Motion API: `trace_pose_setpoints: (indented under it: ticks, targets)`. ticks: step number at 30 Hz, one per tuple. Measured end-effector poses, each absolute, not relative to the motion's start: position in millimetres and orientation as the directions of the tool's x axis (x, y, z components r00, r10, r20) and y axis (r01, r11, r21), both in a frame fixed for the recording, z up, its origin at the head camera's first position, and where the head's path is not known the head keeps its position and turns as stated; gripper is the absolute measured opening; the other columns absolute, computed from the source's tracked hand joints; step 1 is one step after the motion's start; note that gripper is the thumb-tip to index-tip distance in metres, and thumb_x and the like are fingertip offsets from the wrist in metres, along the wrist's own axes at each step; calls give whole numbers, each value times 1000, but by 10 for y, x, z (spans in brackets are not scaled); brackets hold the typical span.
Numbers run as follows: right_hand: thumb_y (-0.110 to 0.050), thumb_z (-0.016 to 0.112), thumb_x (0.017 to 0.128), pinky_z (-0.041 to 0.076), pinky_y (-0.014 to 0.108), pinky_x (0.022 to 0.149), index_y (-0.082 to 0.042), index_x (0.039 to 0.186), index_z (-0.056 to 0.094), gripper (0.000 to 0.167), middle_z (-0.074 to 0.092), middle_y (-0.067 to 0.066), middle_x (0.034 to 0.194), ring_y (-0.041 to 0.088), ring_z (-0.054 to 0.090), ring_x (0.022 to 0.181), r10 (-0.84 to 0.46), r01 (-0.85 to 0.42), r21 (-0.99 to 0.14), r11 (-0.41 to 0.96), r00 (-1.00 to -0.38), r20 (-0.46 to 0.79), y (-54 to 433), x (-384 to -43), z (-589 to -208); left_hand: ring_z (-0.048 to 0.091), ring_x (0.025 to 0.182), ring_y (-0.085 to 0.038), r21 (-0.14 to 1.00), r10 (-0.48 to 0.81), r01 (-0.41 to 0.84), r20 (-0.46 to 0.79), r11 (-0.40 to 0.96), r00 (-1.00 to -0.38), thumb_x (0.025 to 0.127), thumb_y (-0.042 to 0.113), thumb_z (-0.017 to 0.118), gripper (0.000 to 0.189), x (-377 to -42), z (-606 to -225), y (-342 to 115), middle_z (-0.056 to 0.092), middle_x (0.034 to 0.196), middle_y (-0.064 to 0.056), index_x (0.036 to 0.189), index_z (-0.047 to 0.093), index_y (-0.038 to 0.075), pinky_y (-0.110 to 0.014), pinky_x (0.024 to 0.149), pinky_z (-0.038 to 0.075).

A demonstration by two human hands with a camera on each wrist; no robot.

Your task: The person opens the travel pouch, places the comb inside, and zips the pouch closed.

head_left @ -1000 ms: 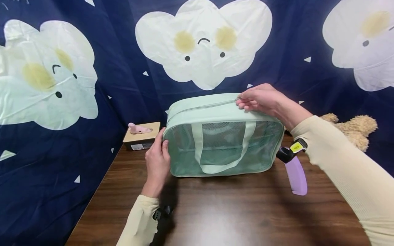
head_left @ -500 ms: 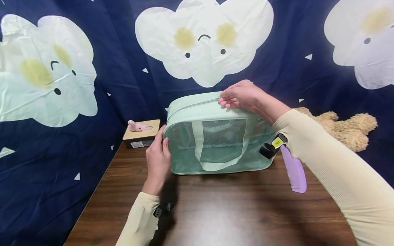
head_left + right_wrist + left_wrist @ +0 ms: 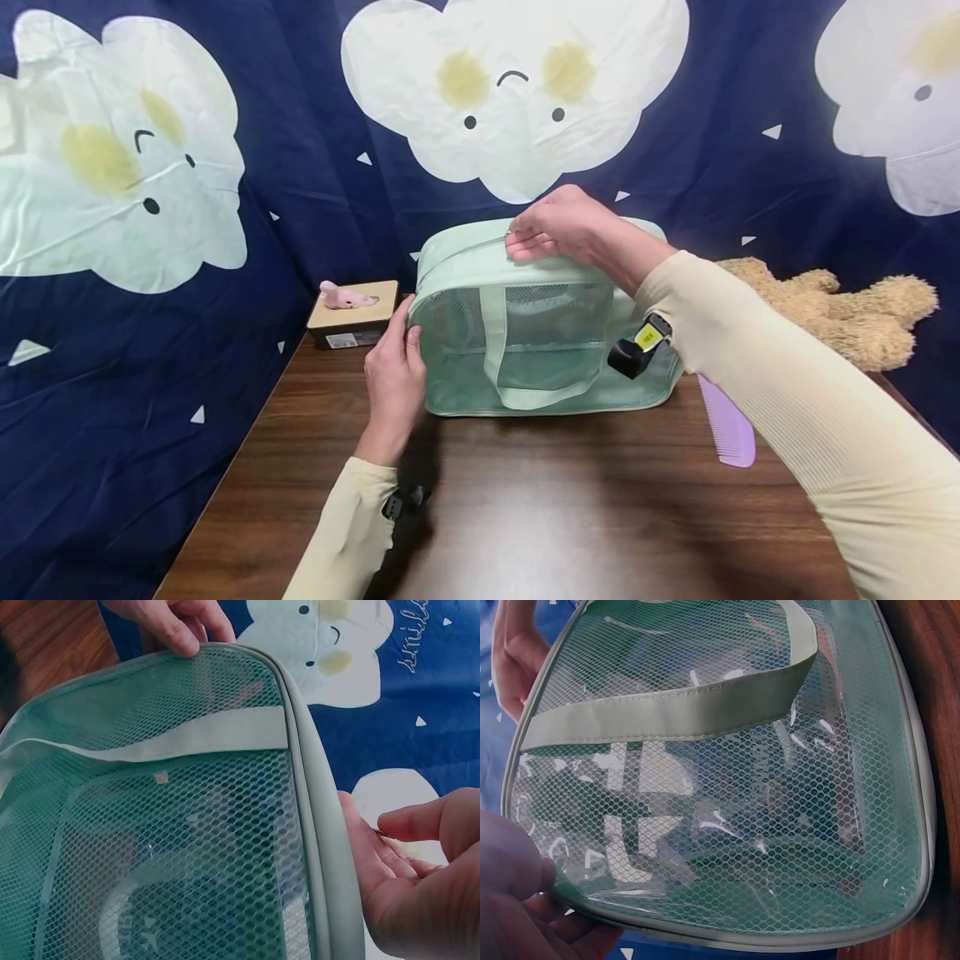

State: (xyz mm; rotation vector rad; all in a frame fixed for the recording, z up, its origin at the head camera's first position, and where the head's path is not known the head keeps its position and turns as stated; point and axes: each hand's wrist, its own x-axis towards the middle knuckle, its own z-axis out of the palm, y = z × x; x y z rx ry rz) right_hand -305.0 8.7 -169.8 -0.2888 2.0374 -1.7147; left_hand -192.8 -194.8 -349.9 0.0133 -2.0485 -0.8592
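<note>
A mint-green bag (image 3: 547, 375) with clear mesh sides and a strap handle (image 3: 495, 350) stands upright on the wooden table. My left hand (image 3: 396, 375) grips its left end, thumb on the front face and fingers behind the edge. On the bag's top, my right hand (image 3: 558, 229) pinches the small metal zipper pull (image 3: 381, 833) between thumb and fingers, left of the top's middle. The zipper line (image 3: 472, 247) runs from there toward the left end. Through the mesh in the right wrist view, blurred shapes show inside the bag.
A black box with a wooden lid (image 3: 352, 315) and a pink figure (image 3: 345, 296) on it stands at the back left. To the right lie a purple comb (image 3: 727, 425), partly under my right forearm, and a fluffy tan plush toy (image 3: 847, 317). A cloud-print curtain (image 3: 300, 167) hangs behind.
My right hand has drawn the zipper pull leftward along the bag's top. The left hand keeps its grip on the left end, and the head view has tilted slightly.
</note>
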Motion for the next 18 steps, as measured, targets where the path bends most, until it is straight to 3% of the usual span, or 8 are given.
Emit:
trace_pose_setpoints:
  ticks: [8, 18]
  targets:
    - [-1, 51, 104, 60, 23, 69, 16, 124, 57, 27, 71, 10, 75, 15, 71, 64, -425, 151, -948, 282, -866, -265, -71, -3039, -1598, 67, 116, -43, 586, -318, 306, 725, 750, -611, 101, 3, 60, 38, -1927, -3474, -1957, 68, 131, -22, 139, 63, 4, -59, 95, 51]
    - [-2, 51, 105, 61, 26, 78, 14, 137, 54, 36, 71, 12, 89, 15, 72, 71, -431, 110, -902, 418, -849, -304, -170, -3074, -1501, 69, 111, -44, 570, -309, 323, 745, 756, -592, 100, 2, 61, 37, -1921, -3494, -1976, 70, 127, -22, 137, 64, 4, -59, 90, 52]
